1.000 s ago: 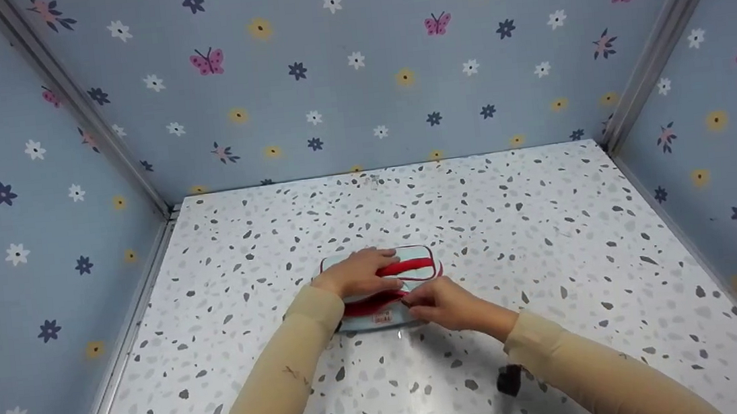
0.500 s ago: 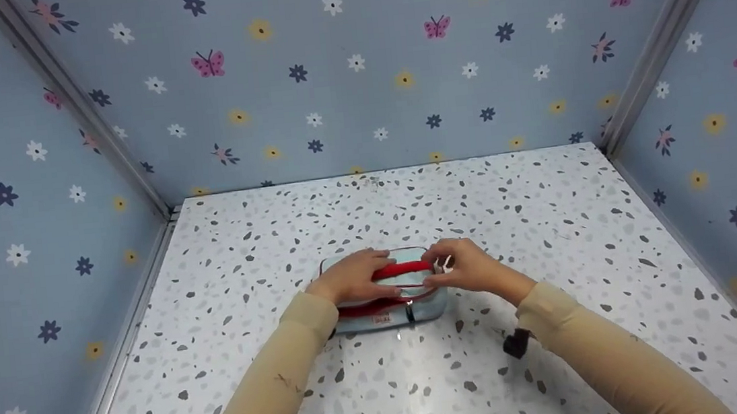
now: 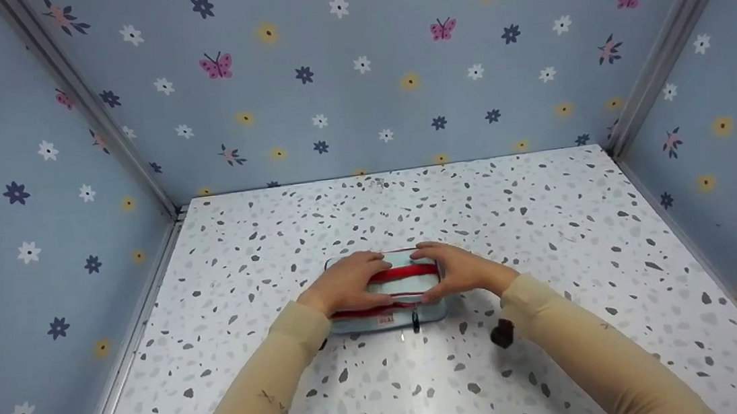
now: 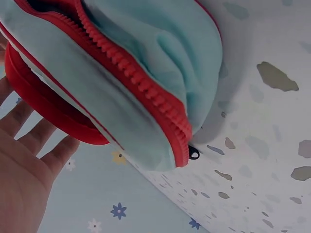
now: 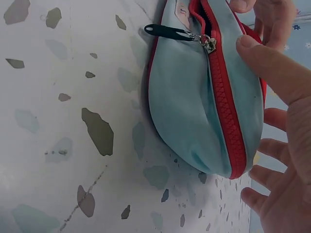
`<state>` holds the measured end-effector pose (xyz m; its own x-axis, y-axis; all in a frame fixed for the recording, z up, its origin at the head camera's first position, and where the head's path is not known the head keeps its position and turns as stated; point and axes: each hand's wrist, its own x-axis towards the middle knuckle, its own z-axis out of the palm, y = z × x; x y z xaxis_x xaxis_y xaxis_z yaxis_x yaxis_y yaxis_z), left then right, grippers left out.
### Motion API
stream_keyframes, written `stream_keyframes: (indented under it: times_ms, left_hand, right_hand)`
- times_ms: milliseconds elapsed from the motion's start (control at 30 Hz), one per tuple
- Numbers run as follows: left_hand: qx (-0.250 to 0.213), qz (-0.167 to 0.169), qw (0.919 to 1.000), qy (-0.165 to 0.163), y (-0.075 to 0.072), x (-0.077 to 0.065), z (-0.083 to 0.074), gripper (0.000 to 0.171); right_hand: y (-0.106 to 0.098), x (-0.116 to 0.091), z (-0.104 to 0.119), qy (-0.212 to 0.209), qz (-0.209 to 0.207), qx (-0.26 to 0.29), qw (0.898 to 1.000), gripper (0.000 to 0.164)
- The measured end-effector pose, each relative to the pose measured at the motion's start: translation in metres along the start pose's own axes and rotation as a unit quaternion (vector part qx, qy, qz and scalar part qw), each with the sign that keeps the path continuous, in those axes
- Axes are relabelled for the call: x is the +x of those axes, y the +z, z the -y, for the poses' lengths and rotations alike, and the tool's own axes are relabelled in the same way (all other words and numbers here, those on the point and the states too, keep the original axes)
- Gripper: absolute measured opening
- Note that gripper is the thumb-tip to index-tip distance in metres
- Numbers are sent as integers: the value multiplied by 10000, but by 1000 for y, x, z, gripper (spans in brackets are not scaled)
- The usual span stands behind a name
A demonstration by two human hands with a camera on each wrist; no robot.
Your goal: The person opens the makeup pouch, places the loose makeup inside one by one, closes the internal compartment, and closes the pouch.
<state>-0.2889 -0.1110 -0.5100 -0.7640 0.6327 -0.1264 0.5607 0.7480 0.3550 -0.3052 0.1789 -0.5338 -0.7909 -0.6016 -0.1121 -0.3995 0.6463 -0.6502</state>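
Note:
A light blue fabric pouch (image 3: 398, 287) with red piping stands on the table. A red carry handle (image 3: 408, 271) runs along its top. The left part of its red zipper (image 4: 131, 77) gapes; right of the slider the teeth are joined. The black zipper pull (image 5: 167, 32) hangs at the front. My left hand (image 3: 343, 284) rests over the pouch's left side, its extended fingers against the handle in the left wrist view. My right hand (image 3: 461, 268) is over the right end, thumb at the top panel and loosely spread fingers behind.
The white speckled table (image 3: 276, 229) reaches out around the pouch. Blue walls with flowers and butterflies (image 3: 357, 86) close off the back and both sides. A small dark block (image 3: 502, 334) shows beside the right sleeve.
My right hand has let go of the zipper pull and moved up and back onto the pouch's right end. The pull now hangs free. My left hand has stayed on the pouch.

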Motion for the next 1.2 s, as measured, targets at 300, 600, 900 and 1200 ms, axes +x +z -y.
stream_keyframes:
  times_ms: [300,600,900,1200]
  left_hand:
    - [138,-141,9997,160,-1,-2,-6,66]
    - [65,-52,10000,-23,3,-2,-4,62]
    - [213,-293,9991,207,9,3,-2,55]
    - [140,-429,9987,249,13,9,-5,49]
  right_hand:
    - [4,4,-8,295,-38,292,9991,78]
    - [7,8,-11,175,-144,360,9991,63]
    - [6,13,-11,299,-204,547,9978,61]
    - [5,11,-16,324,-358,619,9969,48]
